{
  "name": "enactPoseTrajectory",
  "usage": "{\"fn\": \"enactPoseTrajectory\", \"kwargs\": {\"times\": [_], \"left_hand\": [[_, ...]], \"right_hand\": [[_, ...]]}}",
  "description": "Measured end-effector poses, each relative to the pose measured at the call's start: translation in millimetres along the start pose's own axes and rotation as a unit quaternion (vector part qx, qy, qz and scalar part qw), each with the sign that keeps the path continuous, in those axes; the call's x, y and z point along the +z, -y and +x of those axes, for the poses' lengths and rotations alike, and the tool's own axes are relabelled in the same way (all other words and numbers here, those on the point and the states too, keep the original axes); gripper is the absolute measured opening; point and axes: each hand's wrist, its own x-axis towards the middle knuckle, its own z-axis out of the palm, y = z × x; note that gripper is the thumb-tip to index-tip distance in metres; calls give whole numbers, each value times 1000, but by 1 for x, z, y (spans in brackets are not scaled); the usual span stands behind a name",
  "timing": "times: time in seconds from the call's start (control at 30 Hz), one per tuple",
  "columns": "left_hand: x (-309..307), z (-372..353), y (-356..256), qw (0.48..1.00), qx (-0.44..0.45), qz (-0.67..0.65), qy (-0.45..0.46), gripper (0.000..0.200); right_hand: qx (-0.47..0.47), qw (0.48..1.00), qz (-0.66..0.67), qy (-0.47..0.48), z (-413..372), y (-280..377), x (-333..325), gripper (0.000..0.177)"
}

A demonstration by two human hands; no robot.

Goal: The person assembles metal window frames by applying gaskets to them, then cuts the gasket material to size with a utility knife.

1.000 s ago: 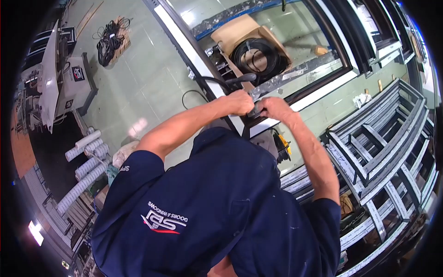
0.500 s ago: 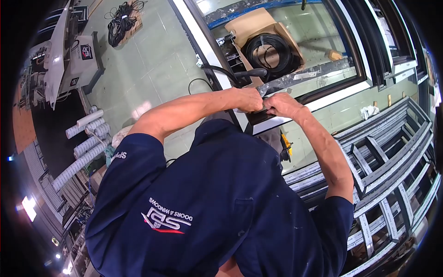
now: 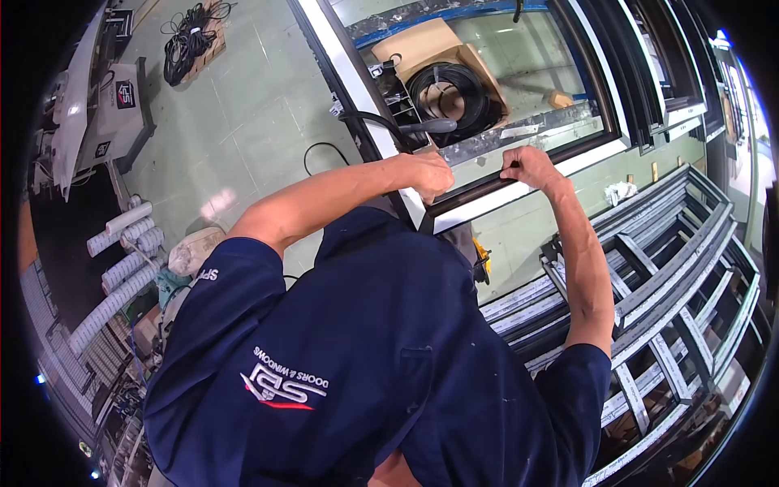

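A large window or door frame [image 3: 478, 213], white-faced with a dark inner edge, lies before me. My left hand [image 3: 428, 174] is closed at its near left corner; whatever the fingers hold is hidden. Farther along the near rail, my right hand [image 3: 531, 168] is pinched just above the dark inner edge. Something small and dark shows at its fingertips, too small to name. A black rubber-like strip [image 3: 372, 120] arches over the left rail towards my left hand. Close to that hand lies a grey tool handle [image 3: 430, 127].
Inside the frame's opening, a cardboard box [image 3: 487, 69] holds a coil of black strip [image 3: 454, 97]. Stacked grey frames [image 3: 649, 308] stand at right. Wrapped rolls [image 3: 130, 268] lie at left, and a black cable bundle [image 3: 191, 45] rests on the floor.
My hands, close together at the corner before, are now apart. The right one has moved right along the near rail; the left stays near the corner. The view has shifted slightly.
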Motion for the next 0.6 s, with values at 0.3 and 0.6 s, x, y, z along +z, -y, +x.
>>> {"fn": "enactPoseTrajectory", "kwargs": {"times": [0.3, 0.6], "left_hand": [[-32, -35, -9, 997, -41, 51, -43, 10], [-26, -25, -4, 996, 43, 75, -23, 5]], "right_hand": [[-90, 996, 11, -21, 6, 56, 53, 24], [-101, 994, 21, -35, 14, 79, 80, 21]]}}
